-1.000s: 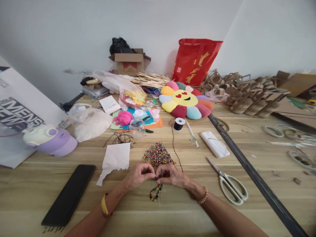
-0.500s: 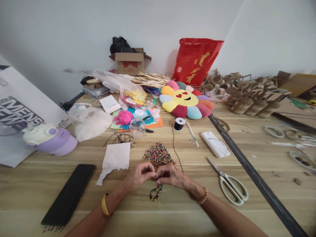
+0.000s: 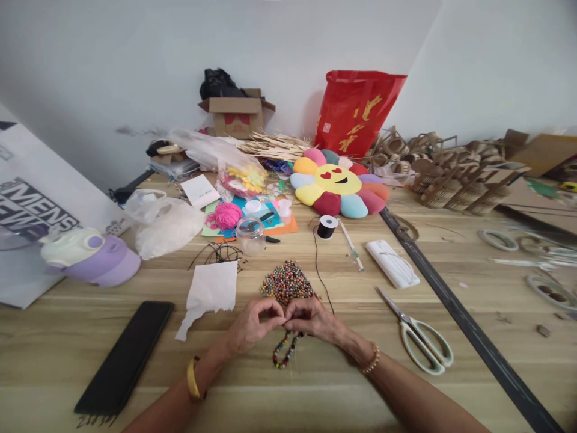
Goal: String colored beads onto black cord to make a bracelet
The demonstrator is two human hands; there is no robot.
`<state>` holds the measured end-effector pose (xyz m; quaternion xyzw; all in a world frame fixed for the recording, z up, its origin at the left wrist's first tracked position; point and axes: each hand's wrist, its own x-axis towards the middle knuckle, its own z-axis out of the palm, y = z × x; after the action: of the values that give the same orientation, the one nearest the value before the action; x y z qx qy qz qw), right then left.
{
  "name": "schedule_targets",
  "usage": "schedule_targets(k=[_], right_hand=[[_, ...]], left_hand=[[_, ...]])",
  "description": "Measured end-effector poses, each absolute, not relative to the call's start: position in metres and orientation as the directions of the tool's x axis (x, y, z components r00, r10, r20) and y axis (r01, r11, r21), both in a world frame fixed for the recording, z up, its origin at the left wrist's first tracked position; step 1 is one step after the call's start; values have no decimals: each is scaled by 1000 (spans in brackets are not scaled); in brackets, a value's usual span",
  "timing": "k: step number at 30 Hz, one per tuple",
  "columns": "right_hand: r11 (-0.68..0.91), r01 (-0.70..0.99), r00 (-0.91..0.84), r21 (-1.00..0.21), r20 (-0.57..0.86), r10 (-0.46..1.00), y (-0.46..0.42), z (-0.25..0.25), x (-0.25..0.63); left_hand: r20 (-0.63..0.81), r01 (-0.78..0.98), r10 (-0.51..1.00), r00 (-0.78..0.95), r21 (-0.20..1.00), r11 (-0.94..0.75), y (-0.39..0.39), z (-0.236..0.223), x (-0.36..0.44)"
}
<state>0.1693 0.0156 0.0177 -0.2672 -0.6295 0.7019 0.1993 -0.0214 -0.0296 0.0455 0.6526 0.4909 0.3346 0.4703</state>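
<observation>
My left hand [image 3: 258,322] and my right hand [image 3: 311,317] meet fingertip to fingertip, both pinched closed. Between and just below them hangs a loop of strung multicoloured beads [image 3: 280,361], its upper ends running up to my fingers. What exactly each pinch grips is too small to make out on the left; the right fingers sit over the strand's top. Right behind my hands lies a heap of loose coloured beads [image 3: 288,279]. A black cord [image 3: 317,264] trails from a spool [image 3: 327,227] beyond the heap.
White-handled scissors [image 3: 426,346] lie to the right, near a white power bank-like block [image 3: 393,263]. On the left are a black phone-shaped slab [image 3: 126,358] and torn white paper [image 3: 211,287]. A clear jar [image 3: 251,234], pink yarn [image 3: 226,215] and flower cushion [image 3: 338,183] stand farther back.
The bead loop's upper part has spread wider beneath my fingers. Both hands stay together in nearly the same place, with slight finger shifts.
</observation>
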Motion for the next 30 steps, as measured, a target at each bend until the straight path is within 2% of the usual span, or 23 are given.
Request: schedule_targets(k=[20, 26, 30], right_hand=[[-101, 105, -740, -989, -146, 657, 16, 18, 170], [-75, 133, -738, -988, -150, 658, 15, 18, 169], [-83, 139, -728, -987, -158, 667, 15, 18, 168]], left_hand=[[-57, 321, 984, 169, 947, 0, -27, 47, -25], [43, 387, 999, -4, 921, -38, -24, 38, -33], [204, 491, 979, -4, 853, -176, -20, 29, -35]])
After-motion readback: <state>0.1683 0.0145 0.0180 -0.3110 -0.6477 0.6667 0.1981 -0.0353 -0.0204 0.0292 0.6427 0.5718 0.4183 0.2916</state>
